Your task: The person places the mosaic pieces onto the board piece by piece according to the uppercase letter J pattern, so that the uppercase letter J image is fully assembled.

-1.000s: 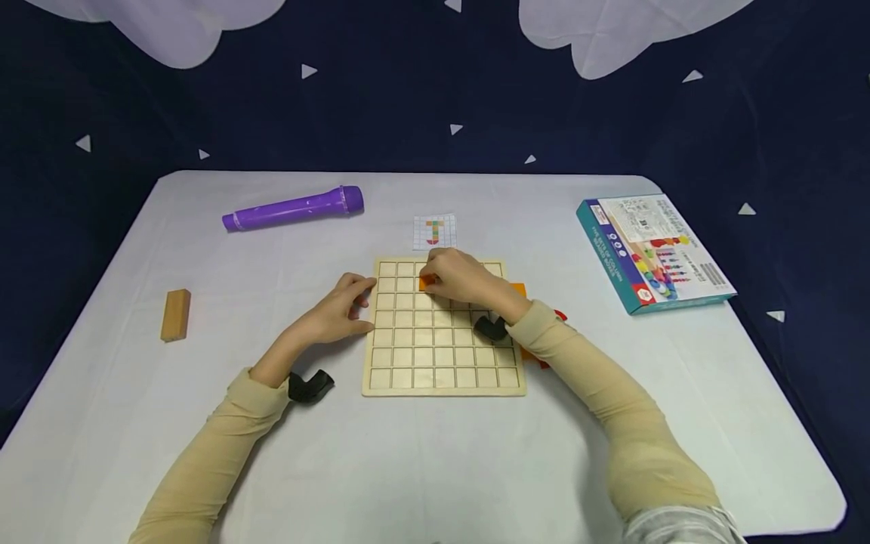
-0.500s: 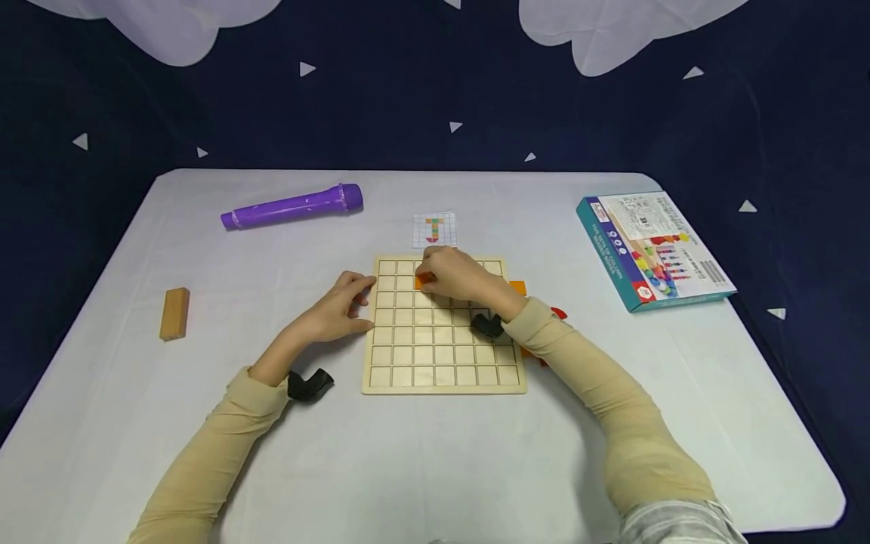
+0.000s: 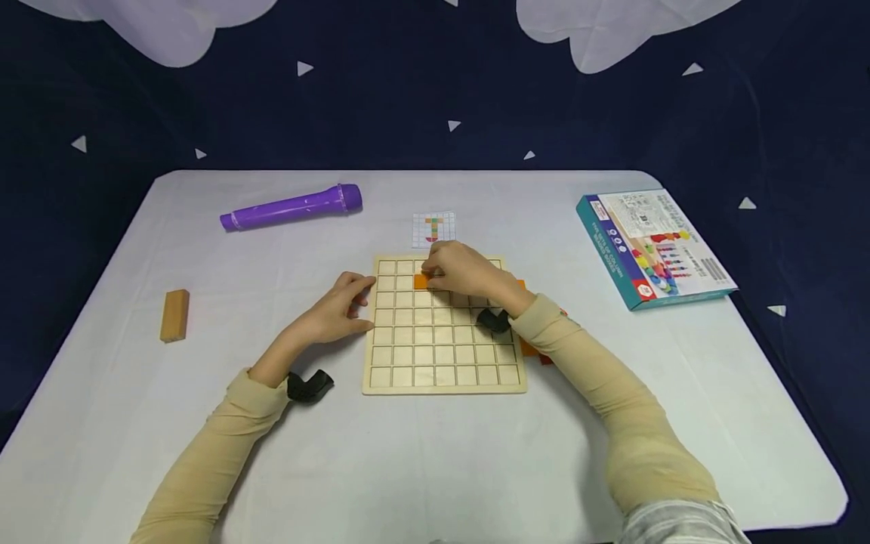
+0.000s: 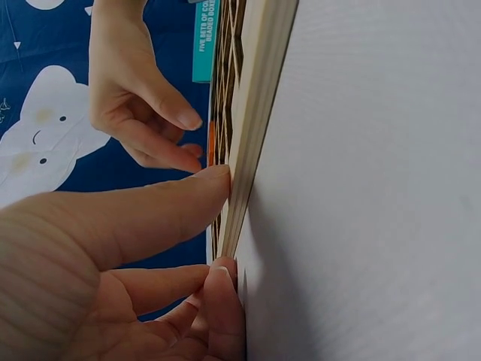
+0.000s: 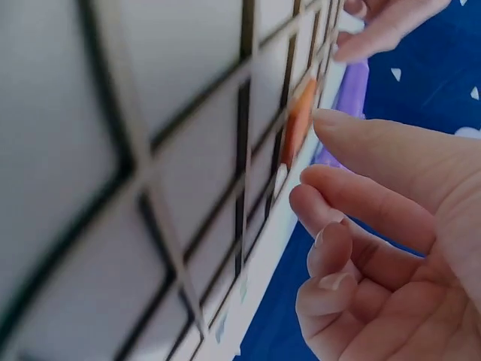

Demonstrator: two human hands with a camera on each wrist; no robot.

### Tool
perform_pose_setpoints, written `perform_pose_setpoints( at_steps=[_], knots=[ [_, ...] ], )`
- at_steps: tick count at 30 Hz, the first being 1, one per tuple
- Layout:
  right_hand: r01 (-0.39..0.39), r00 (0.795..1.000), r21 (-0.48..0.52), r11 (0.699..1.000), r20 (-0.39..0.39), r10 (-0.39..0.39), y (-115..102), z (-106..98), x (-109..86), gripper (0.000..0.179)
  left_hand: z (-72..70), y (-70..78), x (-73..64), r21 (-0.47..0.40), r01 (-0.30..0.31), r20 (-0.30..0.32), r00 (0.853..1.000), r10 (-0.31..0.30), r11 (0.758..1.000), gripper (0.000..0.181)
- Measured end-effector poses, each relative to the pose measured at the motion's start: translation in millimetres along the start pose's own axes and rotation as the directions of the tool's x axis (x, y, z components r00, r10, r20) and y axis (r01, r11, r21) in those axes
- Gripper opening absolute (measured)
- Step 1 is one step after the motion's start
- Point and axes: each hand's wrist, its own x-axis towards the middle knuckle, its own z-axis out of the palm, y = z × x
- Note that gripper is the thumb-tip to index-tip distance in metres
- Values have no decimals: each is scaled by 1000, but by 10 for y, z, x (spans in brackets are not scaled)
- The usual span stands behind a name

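Observation:
A wooden grid board (image 3: 423, 355) lies on the table. One orange square tile (image 3: 421, 282) sits in a cell of its second row from the far side, third column from the left. Beside that tile is my right hand (image 3: 465, 270); in the right wrist view its thumb and loosely bent fingers stand apart, just off the tile, with nothing between them. My left hand (image 3: 333, 311) touches the board's left edge with thumb and fingertips spread along it. Partly hidden by the right forearm, orange and red pieces (image 3: 529, 349) lie at the board's right edge.
Behind the board lies a small pattern card (image 3: 433, 229) with a coloured figure. A purple microphone-shaped tube (image 3: 292, 208) is at the back left, a wooden block (image 3: 175, 315) at the left. A toy box (image 3: 655, 251) lies at the back right.
The right hand has let go of the orange tile and drawn back slightly right, leaving more of the tile in sight. The left hand has stayed at the board's edge.

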Motion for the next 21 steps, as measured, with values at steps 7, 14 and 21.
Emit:
perform_pose_setpoints(
  at_steps=[7, 14, 21],
  knots=[
    [-12, 998, 35, 999, -60, 14, 124, -142, -165, 26, 2, 0, -10, 3, 1, 3, 1000, -1, 1000, 76],
    [-45, 991, 45, 998, -124, 50, 222, -259, -393, 27, 4, -2, -8, 4, 1, 10, 1000, -1, 1000, 76],
    [-59, 987, 17, 998, -148, 61, 314, -307, -607, 26, -1, -7, -7, 7, 5, 6, 1000, -5, 1000, 75]
  ],
)
